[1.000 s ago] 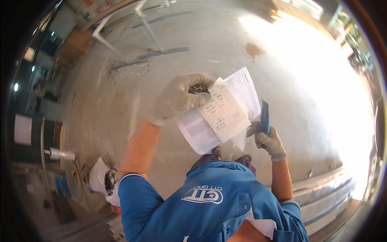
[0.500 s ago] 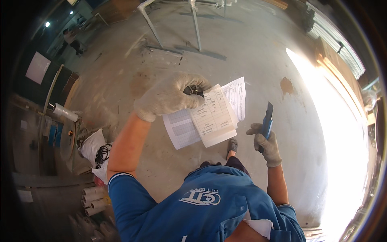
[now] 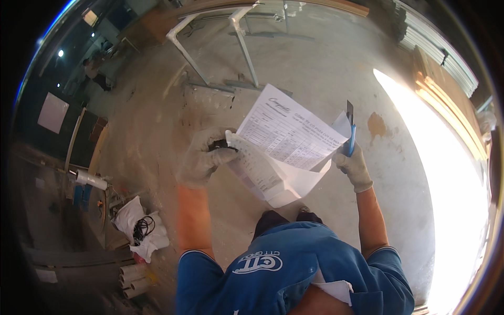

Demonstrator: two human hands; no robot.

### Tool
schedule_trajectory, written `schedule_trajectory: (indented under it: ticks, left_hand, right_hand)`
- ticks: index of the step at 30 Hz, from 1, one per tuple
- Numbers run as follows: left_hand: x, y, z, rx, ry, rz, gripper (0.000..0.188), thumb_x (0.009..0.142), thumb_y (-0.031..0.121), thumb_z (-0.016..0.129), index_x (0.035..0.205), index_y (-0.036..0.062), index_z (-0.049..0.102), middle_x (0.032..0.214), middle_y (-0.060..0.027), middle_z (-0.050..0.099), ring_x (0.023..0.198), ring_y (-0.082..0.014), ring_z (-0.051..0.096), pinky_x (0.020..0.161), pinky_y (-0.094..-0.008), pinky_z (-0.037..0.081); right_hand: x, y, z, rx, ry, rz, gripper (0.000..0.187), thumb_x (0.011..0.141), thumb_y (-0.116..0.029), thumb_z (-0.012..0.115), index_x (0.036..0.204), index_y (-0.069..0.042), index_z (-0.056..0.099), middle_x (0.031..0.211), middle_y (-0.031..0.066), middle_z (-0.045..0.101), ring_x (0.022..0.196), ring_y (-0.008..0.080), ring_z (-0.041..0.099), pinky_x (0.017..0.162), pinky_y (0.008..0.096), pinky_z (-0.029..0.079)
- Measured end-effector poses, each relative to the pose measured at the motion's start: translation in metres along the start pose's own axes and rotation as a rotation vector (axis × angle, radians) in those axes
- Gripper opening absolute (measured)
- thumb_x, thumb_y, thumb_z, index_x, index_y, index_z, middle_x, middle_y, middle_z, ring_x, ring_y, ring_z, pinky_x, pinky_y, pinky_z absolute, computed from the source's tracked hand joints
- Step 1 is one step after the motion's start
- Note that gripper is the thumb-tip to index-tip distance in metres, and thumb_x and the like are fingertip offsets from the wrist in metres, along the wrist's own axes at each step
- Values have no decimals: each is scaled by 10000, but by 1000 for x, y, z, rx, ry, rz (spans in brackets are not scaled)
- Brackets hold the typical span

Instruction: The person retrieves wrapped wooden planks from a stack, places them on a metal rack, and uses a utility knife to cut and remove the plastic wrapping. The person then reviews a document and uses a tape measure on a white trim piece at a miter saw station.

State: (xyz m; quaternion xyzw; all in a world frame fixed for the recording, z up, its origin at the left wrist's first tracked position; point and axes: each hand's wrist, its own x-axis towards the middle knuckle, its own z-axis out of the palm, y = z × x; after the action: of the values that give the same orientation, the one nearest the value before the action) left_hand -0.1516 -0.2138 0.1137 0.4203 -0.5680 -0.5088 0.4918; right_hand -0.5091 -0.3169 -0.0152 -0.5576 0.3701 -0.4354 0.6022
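Observation:
In a grey-white knit glove, my left hand (image 3: 198, 160) is closed on the left edge of a bundle of papers and on a small black object (image 3: 220, 145), whose kind I cannot make out. The top printed sheet (image 3: 286, 126) lies spread open toward the right; below it, smaller cream sheets (image 3: 257, 170) curl downward. My gloved right hand (image 3: 357, 169) grips a blue utility knife (image 3: 350, 137) with its dark blade pointing up. The sheet's right edge meets the right hand's fingers, which seem to hold it too.
Ahead on the concrete floor stands a grey metal frame (image 3: 244, 50). A white sack with black cord (image 3: 143, 226) and several white rolls (image 3: 134, 278) lie at left. Stacked boards (image 3: 446, 100) line the right, beside bright sunlight. Another person (image 3: 97, 73) is far left.
The bundle has been opened out, its large printed sheet now facing up. My left hand has come lower; my right hand with the knife has risen to the sheet's edge.

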Motion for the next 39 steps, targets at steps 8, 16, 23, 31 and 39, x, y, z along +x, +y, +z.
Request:
schedule_trajectory:
  ticks: [8, 16, 23, 31, 39]
  left_hand:
    - [15, -37, -47, -382, -15, 165, 514, 807, 146, 810, 1229, -61, 602, 1131, -123, 693, 1039, -203, 651, 912, -325, 503]
    - [-85, -74, 9, -430, -6, 218, 621, 803, 185, 828, 1298, -53, 537, 1206, -119, 666, 1115, -211, 625, 952, -333, 481]
    - [-100, -81, 34, -402, 42, 266, 876, 770, 139, 845, 1501, 86, 365, 1470, -79, 486, 1326, -215, 480, 1072, -377, 420]
    - [-108, -90, 60, -401, -37, 363, 987, 752, 66, 833, 1563, 205, 287, 1565, -60, 382, 1405, -234, 408, 1100, -397, 408]
    - [-103, -70, 102, -281, -61, 331, 956, 766, 87, 829, 1555, 141, 292, 1487, -146, 466, 1310, -220, 511, 1053, -357, 440]
  right_hand:
    - [19, 53, 15, 486, -101, -52, 834, 744, -559, 820, 1238, 34, 504, 736, -5, 539, 542, 51, 469, 469, 210, 380]
    - [-109, 82, 20, 601, -65, -3, 603, 811, -348, 819, 1186, 25, 531, 761, 1, 553, 523, 41, 454, 455, 194, 360]
    - [-130, 65, 9, 486, 118, 58, 348, 870, -130, 736, 1131, 30, 570, 669, -55, 521, 482, 33, 449, 454, 183, 373]
    - [-162, 72, -7, 482, 207, 133, 417, 865, -128, 748, 1211, 4, 555, 690, -56, 538, 520, 30, 488, 477, 187, 400]
    - [-188, 79, -43, 546, 119, 85, 497, 833, -122, 768, 1247, 10, 528, 703, -41, 545, 517, 41, 483, 472, 191, 392]
